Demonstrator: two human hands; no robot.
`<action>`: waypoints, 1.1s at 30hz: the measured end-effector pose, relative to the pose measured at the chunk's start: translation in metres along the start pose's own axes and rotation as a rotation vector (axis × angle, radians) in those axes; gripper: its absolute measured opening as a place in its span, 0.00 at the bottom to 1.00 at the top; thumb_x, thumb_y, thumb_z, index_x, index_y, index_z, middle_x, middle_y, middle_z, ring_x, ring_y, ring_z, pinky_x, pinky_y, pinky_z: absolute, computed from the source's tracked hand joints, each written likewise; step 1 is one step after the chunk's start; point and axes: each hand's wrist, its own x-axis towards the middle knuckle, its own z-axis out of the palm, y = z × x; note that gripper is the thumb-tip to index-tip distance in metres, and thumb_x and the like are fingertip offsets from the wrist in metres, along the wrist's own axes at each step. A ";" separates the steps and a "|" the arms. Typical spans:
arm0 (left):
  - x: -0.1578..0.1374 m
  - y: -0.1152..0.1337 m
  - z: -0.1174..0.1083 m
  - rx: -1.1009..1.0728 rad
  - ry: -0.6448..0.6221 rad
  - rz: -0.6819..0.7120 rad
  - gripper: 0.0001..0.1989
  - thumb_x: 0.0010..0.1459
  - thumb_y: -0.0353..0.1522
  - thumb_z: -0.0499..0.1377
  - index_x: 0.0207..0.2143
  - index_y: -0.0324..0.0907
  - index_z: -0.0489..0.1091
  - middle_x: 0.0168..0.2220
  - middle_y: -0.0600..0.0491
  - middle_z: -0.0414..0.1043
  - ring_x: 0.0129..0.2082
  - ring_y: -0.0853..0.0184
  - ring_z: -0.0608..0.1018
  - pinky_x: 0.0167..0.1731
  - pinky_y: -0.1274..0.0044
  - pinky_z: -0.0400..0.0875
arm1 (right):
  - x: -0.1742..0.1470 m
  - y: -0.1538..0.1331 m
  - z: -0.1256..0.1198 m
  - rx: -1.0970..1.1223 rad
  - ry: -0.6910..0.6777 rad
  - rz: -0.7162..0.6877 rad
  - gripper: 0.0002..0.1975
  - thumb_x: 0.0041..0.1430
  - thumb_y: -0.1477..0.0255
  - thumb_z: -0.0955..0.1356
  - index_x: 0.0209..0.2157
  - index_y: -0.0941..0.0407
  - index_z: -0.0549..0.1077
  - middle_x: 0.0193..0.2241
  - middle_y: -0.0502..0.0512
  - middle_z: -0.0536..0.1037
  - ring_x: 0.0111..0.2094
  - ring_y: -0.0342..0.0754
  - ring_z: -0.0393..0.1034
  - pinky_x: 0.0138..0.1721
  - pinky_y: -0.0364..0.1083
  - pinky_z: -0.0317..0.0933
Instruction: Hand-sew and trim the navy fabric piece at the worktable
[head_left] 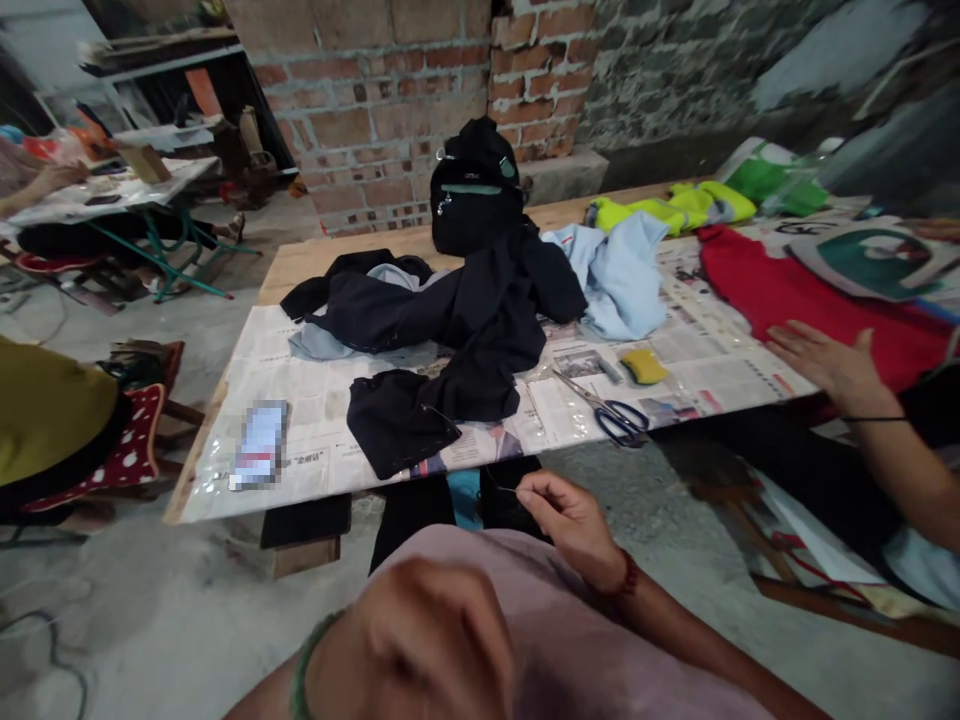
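Just off the table's near edge, my right hand [566,520] is closed, thumb and fingers pinching a thin thread [501,486]. Close to the camera, my left hand [431,640] is blurred with its fingers curled in; whatever they hold, if anything, is hidden. Dark navy fabric [450,320] lies crumpled on the newspaper-covered table [315,460], and a folded end with pale stitches reaches the near edge. To the right of it are scissors [607,412] with dark blue handles, partly opened, and a small yellow pad [643,366].
A phone [259,445] lies at the left corner. Behind the fabric stand a black backpack [476,190] and light blue cloth [619,270]. At right, a co-worker's hand [829,365] rests by red fabric [810,300]. Another person sits on a stool [142,430] at left.
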 end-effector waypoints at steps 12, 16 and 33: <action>0.072 -0.089 0.006 -0.363 -0.026 -0.667 0.19 0.49 0.45 0.57 0.30 0.35 0.70 0.27 0.54 0.68 0.12 0.81 0.64 0.07 0.85 0.44 | 0.004 -0.002 -0.020 -0.171 -0.348 -0.289 0.07 0.56 0.72 0.63 0.27 0.58 0.71 0.23 0.50 0.69 0.25 0.39 0.63 0.28 0.39 0.57; 0.073 -0.089 0.008 -0.386 -0.087 -0.713 0.20 0.49 0.44 0.58 0.29 0.33 0.71 0.26 0.52 0.70 0.11 0.81 0.64 0.07 0.86 0.43 | 0.010 -0.001 -0.026 -0.212 -0.389 -0.362 0.07 0.57 0.73 0.63 0.29 0.58 0.72 0.25 0.52 0.70 0.27 0.40 0.63 0.29 0.39 0.57; 0.070 -0.088 0.012 -0.516 -0.028 -0.734 0.13 0.40 0.36 0.66 0.26 0.34 0.71 0.22 0.53 0.70 0.12 0.82 0.61 0.09 0.85 0.41 | 0.008 0.001 -0.019 -0.118 -0.372 -0.168 0.09 0.54 0.68 0.65 0.26 0.57 0.72 0.24 0.51 0.70 0.27 0.40 0.64 0.29 0.41 0.57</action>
